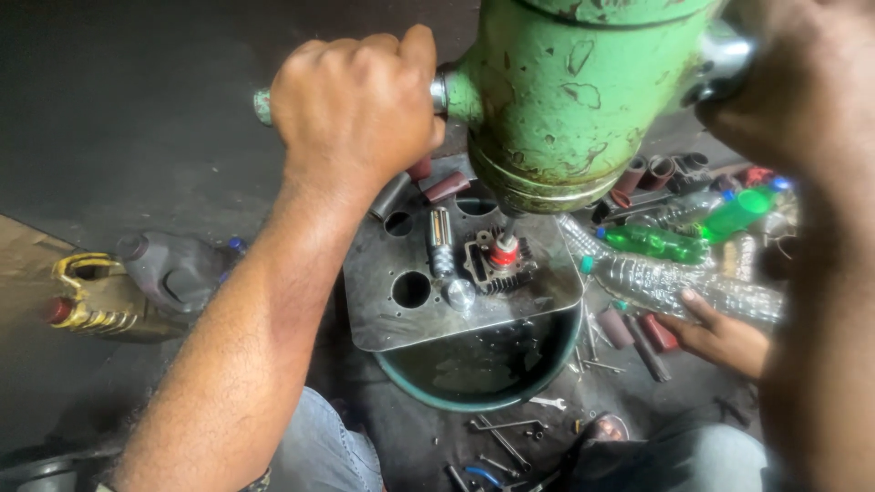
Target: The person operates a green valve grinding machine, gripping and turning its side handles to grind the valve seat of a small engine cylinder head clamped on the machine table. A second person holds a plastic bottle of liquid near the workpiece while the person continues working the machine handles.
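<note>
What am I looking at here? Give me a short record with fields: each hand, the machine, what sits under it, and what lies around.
left hand: fist closed on a side handle of the green machine
right hand: gripping the opposite handle
machine: green machine, paint chipped, spindle pointing down
under it: finned engine part with a red piece on top, on a holed metal plate
below plate: green basin
around: plastic bottles, wrenches, another person's hand on the floor

Chipped green-painted metal machine head, dull steel plate, glossy clear plastic bottles.
</note>
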